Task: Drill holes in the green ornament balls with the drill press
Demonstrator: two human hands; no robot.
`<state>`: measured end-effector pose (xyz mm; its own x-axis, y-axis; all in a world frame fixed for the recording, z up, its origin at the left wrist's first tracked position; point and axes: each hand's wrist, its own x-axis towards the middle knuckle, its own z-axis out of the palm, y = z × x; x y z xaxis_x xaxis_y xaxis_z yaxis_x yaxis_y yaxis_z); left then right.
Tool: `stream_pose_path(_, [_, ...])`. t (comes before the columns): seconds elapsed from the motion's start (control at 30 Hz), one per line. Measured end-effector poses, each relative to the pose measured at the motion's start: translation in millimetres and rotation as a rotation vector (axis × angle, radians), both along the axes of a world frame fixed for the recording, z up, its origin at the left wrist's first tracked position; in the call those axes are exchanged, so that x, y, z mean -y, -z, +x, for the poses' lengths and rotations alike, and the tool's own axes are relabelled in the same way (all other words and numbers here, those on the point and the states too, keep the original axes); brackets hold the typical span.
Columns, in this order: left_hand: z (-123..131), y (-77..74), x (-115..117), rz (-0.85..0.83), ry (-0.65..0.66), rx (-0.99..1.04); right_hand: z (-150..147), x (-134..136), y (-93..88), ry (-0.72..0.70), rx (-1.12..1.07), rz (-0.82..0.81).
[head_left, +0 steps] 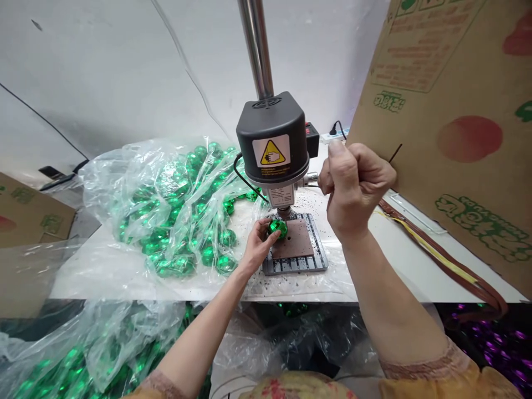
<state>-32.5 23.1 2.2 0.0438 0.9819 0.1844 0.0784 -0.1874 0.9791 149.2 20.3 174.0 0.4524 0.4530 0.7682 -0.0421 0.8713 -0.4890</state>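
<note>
A small bench drill press (pixel 273 145) with a black motor housing and a yellow warning label stands on a white table (pixel 407 266). My left hand (pixel 257 244) pinches a shiny green faceted ball (pixel 277 227) and holds it on the brown pad of the press base (pixel 296 244), right under the spindle. My right hand (pixel 353 185) is closed in a fist round the press's feed lever at the right side of the housing; the lever itself is mostly hidden by my fingers.
A clear plastic bag (pixel 174 205) with several green balls lies on the table to the left. Another bag of green balls (pixel 75 360) sits below the table's front edge. A printed cardboard box (pixel 457 111) leans at the right, over a brown strap (pixel 449 266). Dark chips speckle the table around the press.
</note>
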Motion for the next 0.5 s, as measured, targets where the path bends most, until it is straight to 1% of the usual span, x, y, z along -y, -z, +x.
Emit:
stream_pose_path(0.27, [5.0,2.6,0.7,0.061,0.008,-0.146,-1.9,-0.8,-1.7,0.039,0.003,0.008])
stream_pose_path(0.5, [12.1,1.2,2.6,0.110,0.018,-0.258,-0.8,-9.1,-14.5,0.005,0.016,-0.007])
